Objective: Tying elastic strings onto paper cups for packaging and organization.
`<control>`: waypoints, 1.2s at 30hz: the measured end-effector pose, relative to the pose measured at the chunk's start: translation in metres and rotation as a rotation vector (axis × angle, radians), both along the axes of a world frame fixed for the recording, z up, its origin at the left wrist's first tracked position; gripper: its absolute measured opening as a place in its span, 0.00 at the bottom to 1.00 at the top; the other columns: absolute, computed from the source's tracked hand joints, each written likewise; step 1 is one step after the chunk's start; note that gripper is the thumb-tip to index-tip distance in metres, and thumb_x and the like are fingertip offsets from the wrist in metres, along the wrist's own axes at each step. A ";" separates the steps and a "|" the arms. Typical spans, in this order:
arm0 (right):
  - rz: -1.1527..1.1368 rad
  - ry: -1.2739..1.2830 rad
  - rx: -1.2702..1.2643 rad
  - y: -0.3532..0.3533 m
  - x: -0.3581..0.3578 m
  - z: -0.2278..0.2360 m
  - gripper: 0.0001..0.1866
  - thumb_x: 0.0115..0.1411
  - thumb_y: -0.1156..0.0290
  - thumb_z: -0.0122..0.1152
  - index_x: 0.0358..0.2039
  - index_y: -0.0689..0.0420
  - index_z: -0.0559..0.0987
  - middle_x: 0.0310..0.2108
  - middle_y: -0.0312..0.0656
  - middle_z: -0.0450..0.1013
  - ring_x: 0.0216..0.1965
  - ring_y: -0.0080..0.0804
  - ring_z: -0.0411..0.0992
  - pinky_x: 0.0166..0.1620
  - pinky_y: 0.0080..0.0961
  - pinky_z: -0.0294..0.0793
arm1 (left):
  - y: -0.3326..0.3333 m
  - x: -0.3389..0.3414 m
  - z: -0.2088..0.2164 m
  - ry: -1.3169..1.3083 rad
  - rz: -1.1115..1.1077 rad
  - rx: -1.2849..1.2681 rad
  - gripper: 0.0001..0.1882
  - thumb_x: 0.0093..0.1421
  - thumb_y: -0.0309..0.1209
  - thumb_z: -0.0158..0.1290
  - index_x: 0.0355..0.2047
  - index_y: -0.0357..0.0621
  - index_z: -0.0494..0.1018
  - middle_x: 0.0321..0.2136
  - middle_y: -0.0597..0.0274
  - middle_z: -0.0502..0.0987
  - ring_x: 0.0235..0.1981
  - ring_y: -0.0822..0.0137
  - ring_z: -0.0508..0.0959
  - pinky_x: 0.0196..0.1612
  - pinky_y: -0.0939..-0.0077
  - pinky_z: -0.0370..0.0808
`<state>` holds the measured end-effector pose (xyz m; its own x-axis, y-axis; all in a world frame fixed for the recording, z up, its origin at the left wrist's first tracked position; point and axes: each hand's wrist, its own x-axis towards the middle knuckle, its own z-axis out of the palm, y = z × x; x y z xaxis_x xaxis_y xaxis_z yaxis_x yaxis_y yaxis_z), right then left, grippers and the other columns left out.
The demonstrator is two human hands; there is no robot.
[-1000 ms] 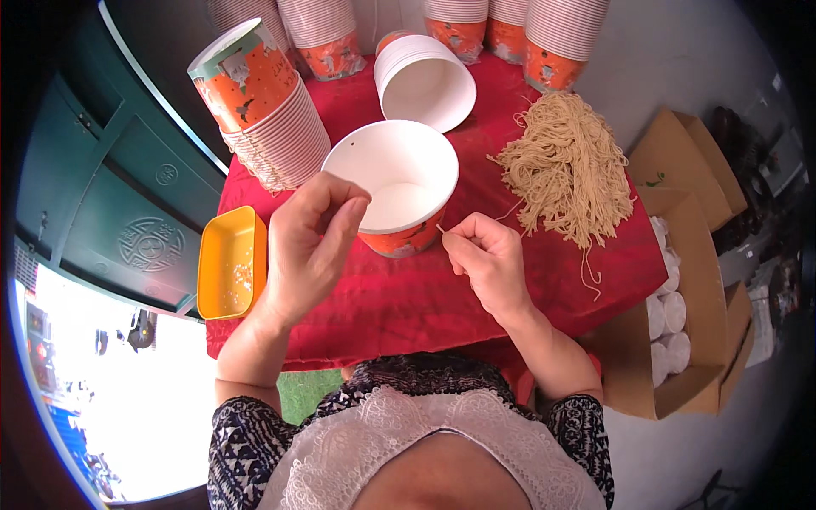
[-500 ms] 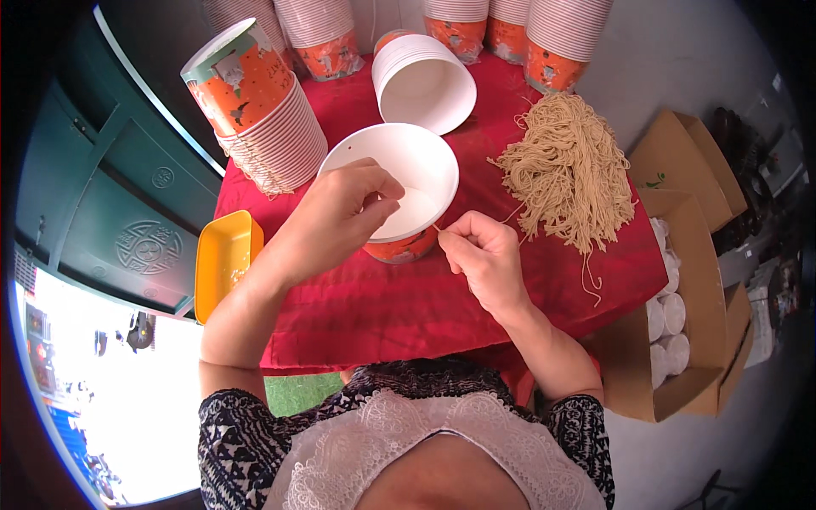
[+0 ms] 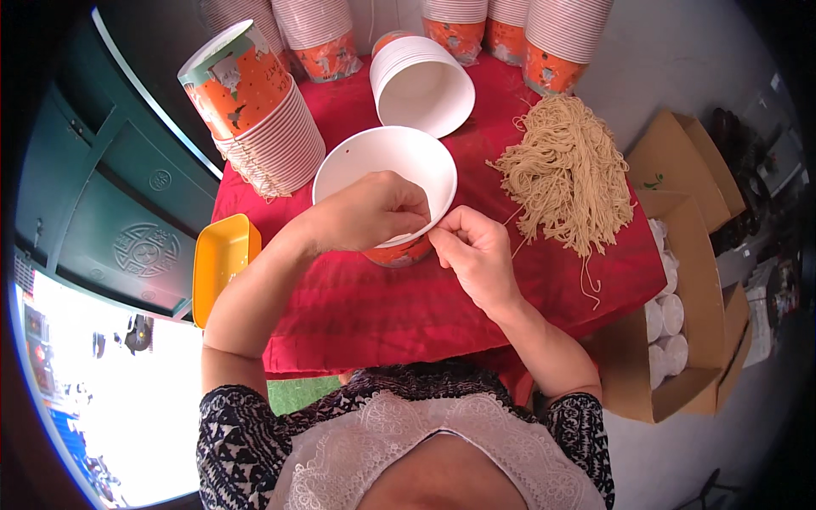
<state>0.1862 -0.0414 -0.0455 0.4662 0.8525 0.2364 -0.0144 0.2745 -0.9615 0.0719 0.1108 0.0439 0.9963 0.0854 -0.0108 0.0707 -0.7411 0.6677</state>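
A white-lined paper bucket (image 3: 357,170) with an orange outside stands upright in front of me, a small hole showing high in its left wall. My left hand (image 3: 374,212) reaches over its near rim with the fingers curled closed inside; whatever they pinch is hidden. Outside the rim, at the near right, my right hand (image 3: 476,255) is closed in a pinch on a thin beige string, its fingertips by the bucket's wall. A strand runs behind that hand toward a heap of beige strings (image 3: 574,174) on the right of the table.
Left of the bucket lean stacked buckets (image 3: 272,140) with strings hanging off them, above a yellow tray (image 3: 204,272). Nested buckets (image 3: 425,89) lie sideways behind. Wrapped bucket stacks (image 3: 561,42) line the red-covered table's (image 3: 382,331) back. A carton (image 3: 705,314) stands at right.
My left hand has moved right and down, from over the bucket's middle to inside its near right rim. My right hand has shifted slightly up and left, closer to the rim.
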 end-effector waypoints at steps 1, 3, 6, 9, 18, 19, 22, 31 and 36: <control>0.006 -0.014 -0.004 -0.001 0.000 -0.001 0.07 0.63 0.74 0.60 0.28 0.61 0.76 0.19 0.30 0.71 0.19 0.12 0.66 0.22 0.15 0.63 | -0.001 0.000 -0.001 -0.001 0.038 -0.001 0.09 0.58 0.28 0.55 0.34 0.33 0.79 0.28 0.50 0.81 0.30 0.59 0.80 0.37 0.67 0.75; 0.009 0.007 -0.016 -0.004 -0.002 -0.002 0.07 0.64 0.73 0.60 0.30 0.62 0.76 0.20 0.30 0.72 0.20 0.12 0.67 0.23 0.14 0.63 | -0.003 -0.002 -0.002 -0.002 0.078 0.000 0.09 0.57 0.28 0.55 0.31 0.32 0.79 0.24 0.49 0.80 0.27 0.59 0.79 0.34 0.67 0.74; 0.023 -0.006 -0.073 -0.014 -0.006 -0.007 0.09 0.67 0.69 0.59 0.33 0.62 0.76 0.22 0.30 0.72 0.23 0.13 0.68 0.25 0.14 0.66 | -0.008 -0.009 0.002 -0.060 0.168 0.019 0.10 0.57 0.29 0.56 0.28 0.31 0.77 0.21 0.49 0.78 0.23 0.61 0.77 0.30 0.68 0.73; 0.042 -0.007 -0.019 -0.018 -0.012 -0.018 0.09 0.67 0.71 0.58 0.31 0.62 0.76 0.22 0.29 0.70 0.25 0.13 0.66 0.27 0.14 0.65 | -0.014 -0.015 0.002 -0.041 0.248 -0.063 0.06 0.59 0.24 0.55 0.26 0.33 0.74 0.24 0.63 0.77 0.26 0.78 0.71 0.29 0.80 0.69; 0.090 0.047 0.010 -0.013 -0.013 -0.022 0.07 0.67 0.73 0.58 0.34 0.63 0.79 0.23 0.29 0.69 0.26 0.13 0.64 0.28 0.15 0.64 | -0.022 -0.012 -0.005 -0.290 0.211 -0.570 0.05 0.57 0.20 0.54 0.23 0.36 0.74 0.28 0.63 0.80 0.26 0.81 0.70 0.28 0.86 0.67; 0.094 0.027 0.004 -0.014 -0.012 -0.022 0.07 0.67 0.73 0.58 0.34 0.63 0.79 0.24 0.29 0.70 0.26 0.13 0.65 0.29 0.15 0.64 | -0.020 -0.011 -0.002 -0.175 0.262 -0.652 0.05 0.57 0.20 0.55 0.24 0.36 0.75 0.27 0.62 0.80 0.25 0.81 0.70 0.27 0.85 0.67; 0.055 -0.038 0.014 -0.020 -0.011 -0.010 0.08 0.67 0.71 0.57 0.34 0.61 0.79 0.23 0.28 0.70 0.22 0.10 0.60 0.23 0.12 0.57 | -0.021 -0.006 -0.001 -0.085 0.326 -0.710 0.06 0.58 0.22 0.55 0.24 0.35 0.77 0.24 0.64 0.78 0.23 0.80 0.71 0.27 0.84 0.67; -0.047 -0.246 0.081 -0.028 0.014 0.048 0.09 0.67 0.73 0.56 0.32 0.64 0.78 0.21 0.31 0.70 0.24 0.14 0.65 0.26 0.16 0.65 | -0.025 0.000 -0.011 -0.198 0.293 -0.616 0.02 0.57 0.22 0.59 0.29 0.35 0.77 0.24 0.68 0.77 0.27 0.80 0.74 0.31 0.83 0.71; -0.036 -0.301 0.106 -0.010 0.020 0.055 0.09 0.66 0.74 0.55 0.31 0.65 0.78 0.21 0.33 0.70 0.24 0.15 0.65 0.27 0.18 0.66 | -0.023 0.003 -0.019 -0.236 0.239 -0.612 0.03 0.57 0.22 0.59 0.30 0.36 0.77 0.24 0.70 0.76 0.28 0.80 0.73 0.32 0.82 0.71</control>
<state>0.2059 -0.0518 0.0097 0.3916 0.8001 0.4544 0.2776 0.3681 -0.8874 0.0753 0.0881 0.0249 0.9327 0.3499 0.0874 -0.0132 -0.2092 0.9778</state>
